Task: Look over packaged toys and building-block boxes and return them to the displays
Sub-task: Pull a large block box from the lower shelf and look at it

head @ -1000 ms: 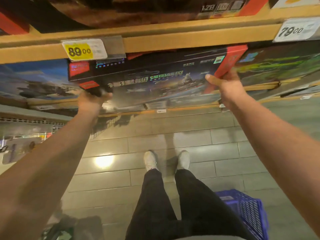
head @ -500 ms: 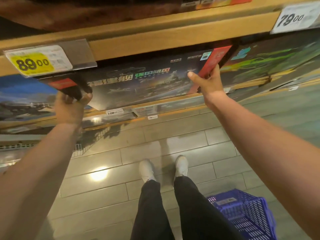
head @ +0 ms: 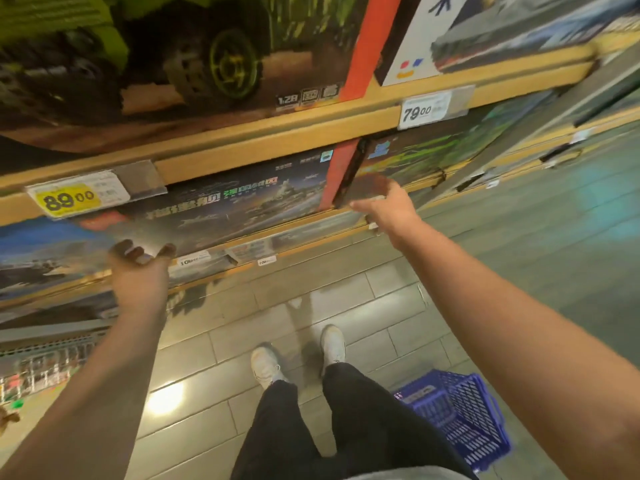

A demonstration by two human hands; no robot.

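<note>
Here, two wooden shelves (head: 277,133) are seen, one above the other. One dark box (head: 221,206) with a red end is stood on the lower shelf, under the yellow 89.00 tag (head: 69,199). Its right end is touched by the right hand (head: 384,206), fingers loose. The left hand (head: 140,271) is held released just below its left corner. One blue basket (head: 460,417) is set on the floor.

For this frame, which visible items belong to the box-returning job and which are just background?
Job:
- dark warship box on the middle shelf
- left hand at its lower left corner
- right hand at its red right end

Background:
- green car box
- 89.00 tag
- 79.00 tag
- blue basket on the floor
</note>
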